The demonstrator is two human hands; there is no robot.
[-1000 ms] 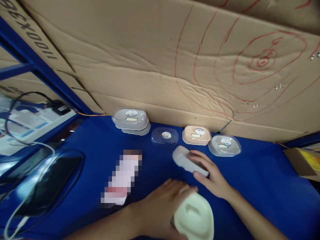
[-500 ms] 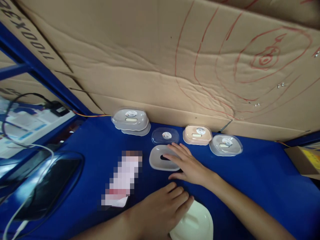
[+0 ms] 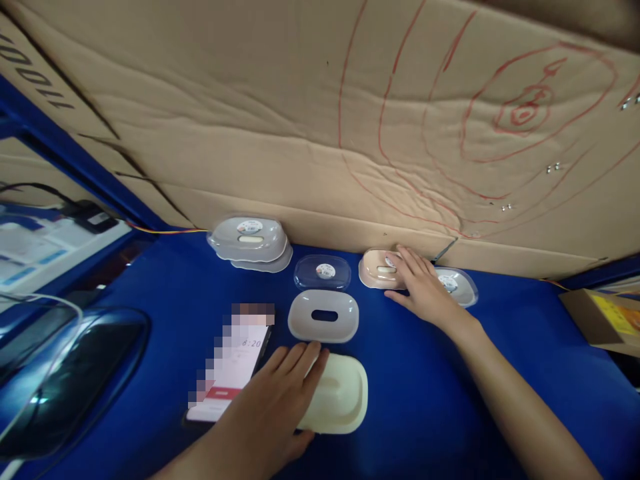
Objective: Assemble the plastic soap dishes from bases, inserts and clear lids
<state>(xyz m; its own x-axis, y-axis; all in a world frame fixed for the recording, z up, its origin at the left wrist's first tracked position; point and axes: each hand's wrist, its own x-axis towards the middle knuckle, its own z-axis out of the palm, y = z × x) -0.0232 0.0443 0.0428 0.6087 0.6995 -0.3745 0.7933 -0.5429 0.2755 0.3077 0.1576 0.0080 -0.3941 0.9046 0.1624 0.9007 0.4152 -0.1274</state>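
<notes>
On the blue surface (image 3: 425, 400), a clear oval plastic lid (image 3: 321, 273), slotted grey oval shell (image 3: 325, 331) and pale-green oval tray (image 3: 345, 393) lie separated; the peach plastic box (image 3: 373, 268) is closed. The left hand (image 3: 285, 393) overlaps the tray, the right hand (image 3: 420, 283) spans the box (grip unclear for both).

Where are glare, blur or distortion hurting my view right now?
Head view throughout: bright glare on the glossy black device at left; small highlights on the grey oval plastic shell; white, blue-striped objects at the left edge look soft and stretched; pixelation covers part of the white-screened phone; left hand and right hand look fairly clear.
</notes>
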